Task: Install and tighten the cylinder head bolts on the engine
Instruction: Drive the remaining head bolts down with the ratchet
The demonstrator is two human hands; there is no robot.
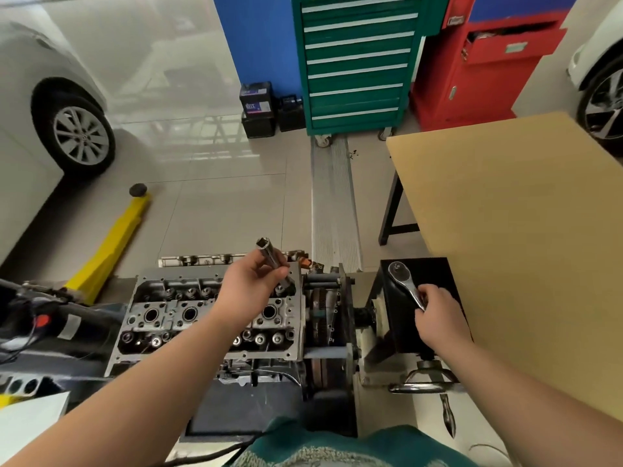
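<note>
A white car (50,106) is cut off at the left edge, and only one wheel is seen. A flat brown desk (526,237) is cut off at the right. The grey metal engine (202,318) is seen from above, long from left to right, with round holes in rows; part of it is hidden by the left arm. No bolts can be made out. A long shiny socket (269,261) is gripped by the left hand (251,288) above the engine, its open end tilted up and left. The handle of a shiny ratchet (404,281) is held by the curled fingers of the right hand (438,315) on a black box (435,274)
</note>
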